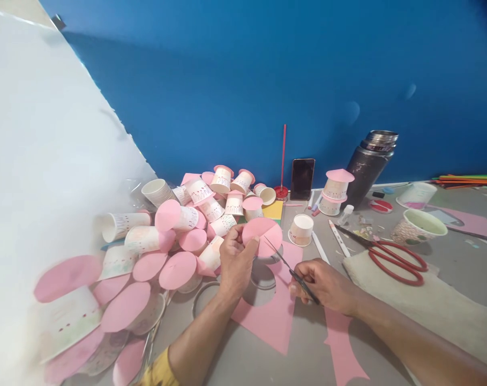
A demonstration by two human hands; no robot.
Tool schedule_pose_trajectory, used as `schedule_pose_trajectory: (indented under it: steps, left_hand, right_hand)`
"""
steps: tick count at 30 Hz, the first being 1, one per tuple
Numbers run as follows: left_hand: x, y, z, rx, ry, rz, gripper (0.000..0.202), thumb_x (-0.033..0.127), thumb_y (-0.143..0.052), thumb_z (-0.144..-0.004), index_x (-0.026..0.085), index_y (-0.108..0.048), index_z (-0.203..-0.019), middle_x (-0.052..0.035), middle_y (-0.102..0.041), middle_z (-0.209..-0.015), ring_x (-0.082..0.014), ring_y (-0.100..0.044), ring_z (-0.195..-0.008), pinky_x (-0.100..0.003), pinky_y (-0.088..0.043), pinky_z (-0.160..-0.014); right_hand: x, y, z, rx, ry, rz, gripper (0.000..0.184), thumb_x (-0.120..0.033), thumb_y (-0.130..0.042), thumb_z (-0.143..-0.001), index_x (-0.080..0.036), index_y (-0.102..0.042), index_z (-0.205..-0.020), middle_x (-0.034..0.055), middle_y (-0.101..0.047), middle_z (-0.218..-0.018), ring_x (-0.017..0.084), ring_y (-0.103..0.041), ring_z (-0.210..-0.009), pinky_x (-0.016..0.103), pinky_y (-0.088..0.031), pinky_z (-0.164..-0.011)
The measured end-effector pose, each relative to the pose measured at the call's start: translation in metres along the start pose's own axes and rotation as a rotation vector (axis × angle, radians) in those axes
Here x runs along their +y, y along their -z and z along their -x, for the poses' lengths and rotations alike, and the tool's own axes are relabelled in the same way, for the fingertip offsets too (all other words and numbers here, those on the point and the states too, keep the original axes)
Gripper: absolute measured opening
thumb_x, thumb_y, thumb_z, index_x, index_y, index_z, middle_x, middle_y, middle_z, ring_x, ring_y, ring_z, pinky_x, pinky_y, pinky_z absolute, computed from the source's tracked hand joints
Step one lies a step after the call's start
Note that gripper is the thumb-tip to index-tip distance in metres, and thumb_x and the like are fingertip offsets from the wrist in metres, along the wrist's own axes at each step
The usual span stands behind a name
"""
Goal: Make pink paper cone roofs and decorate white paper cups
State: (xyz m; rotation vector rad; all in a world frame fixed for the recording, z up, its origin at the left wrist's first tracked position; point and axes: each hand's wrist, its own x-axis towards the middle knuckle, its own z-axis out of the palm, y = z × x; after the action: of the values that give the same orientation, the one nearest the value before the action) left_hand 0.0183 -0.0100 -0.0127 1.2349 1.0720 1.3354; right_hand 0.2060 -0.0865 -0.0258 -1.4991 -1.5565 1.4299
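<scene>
Between the thumb and fingers of my left hand [237, 260] is a round pink paper disc [257, 233], held up above the table. My right hand [321, 287] grips a small pair of dark scissors [293, 273], whose blades reach to the disc's right side. A faint straight line runs from near the blade tip towards the disc's middle; whether it is a cut or a fold I cannot tell. Below both hands lies a pink paper sheet [263, 324] with a round hole, and a grey ring shows near that hole. A curved pink offcut [343, 348] lies below my right hand.
Several decorated paper cups [179, 217] with pink paper tops are heaped at left. Large red-handled scissors [399, 262] rest on a beige cloth [424, 300] at right. Behind stand a phone [302, 179], a dark flask [367, 171] and an upside-down cup [300, 229].
</scene>
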Motion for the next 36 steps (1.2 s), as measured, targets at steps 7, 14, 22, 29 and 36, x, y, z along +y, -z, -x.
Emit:
schedule_pose_trajectory:
  steps: [7, 14, 22, 29, 36]
  left_hand:
    - [-0.0025, 0.0014, -0.0010, -0.015, 0.020, -0.012, 0.027, 0.028, -0.072, -0.075, 0.018, -0.064, -0.099, -0.0001, -0.067, -0.084, -0.0120, -0.055, -0.066, -0.023, -0.043, -0.060]
    - [0.0010, -0.0002, 0.0002, -0.005, 0.023, -0.002, 0.025, 0.026, -0.071, -0.075, 0.018, -0.064, -0.098, 0.0011, -0.066, -0.082, -0.0116, -0.054, -0.067, -0.023, -0.044, -0.061]
    - [0.0043, -0.0014, -0.0001, -0.004, 0.029, 0.015, 0.025, 0.025, -0.070, -0.072, 0.018, -0.065, -0.096, 0.0019, -0.067, -0.080, -0.0115, -0.057, -0.068, -0.022, -0.046, -0.062]
    - [0.0039, -0.0019, -0.0002, 0.005, 0.018, 0.063, 0.025, 0.024, -0.072, -0.070, 0.017, -0.065, -0.093, 0.0011, -0.069, -0.080, -0.0123, -0.060, -0.070, -0.023, -0.048, -0.063]
    - [0.0017, -0.0023, 0.0003, -0.006, 0.029, 0.053, 0.025, 0.024, -0.072, -0.070, 0.017, -0.066, -0.094, 0.0000, -0.070, -0.083, -0.0134, -0.062, -0.073, -0.024, -0.050, -0.066]
  right_hand:
    - [0.0007, 0.0005, 0.0006, 0.003, 0.002, -0.019, 0.047, -0.051, -0.078, -0.076, -0.021, -0.045, -0.060, -0.0005, -0.060, -0.056, 0.011, -0.048, -0.054, 0.025, -0.034, -0.052]
    - [-0.0022, 0.0031, 0.0011, 0.004, -0.047, -0.010, 0.050, -0.056, -0.079, -0.073, -0.020, -0.047, -0.059, -0.0010, -0.059, -0.054, 0.010, -0.043, -0.051, 0.025, -0.030, -0.051]
    - [-0.0030, 0.0041, 0.0002, 0.004, -0.077, 0.006, 0.050, -0.059, -0.079, -0.072, -0.020, -0.051, -0.061, -0.0021, -0.058, -0.054, 0.010, -0.043, -0.052, 0.024, -0.030, -0.052]
    - [-0.0047, 0.0043, 0.0019, 0.017, -0.098, 0.026, 0.053, -0.060, -0.078, -0.075, -0.019, -0.048, -0.057, -0.0031, -0.056, -0.052, 0.009, -0.040, -0.051, 0.025, -0.029, -0.053]
    - [-0.0048, 0.0035, 0.0020, 0.011, -0.110, 0.000, 0.055, -0.062, -0.080, -0.072, -0.020, -0.048, -0.058, -0.0027, -0.056, -0.052, 0.009, -0.039, -0.051, 0.025, -0.027, -0.053]
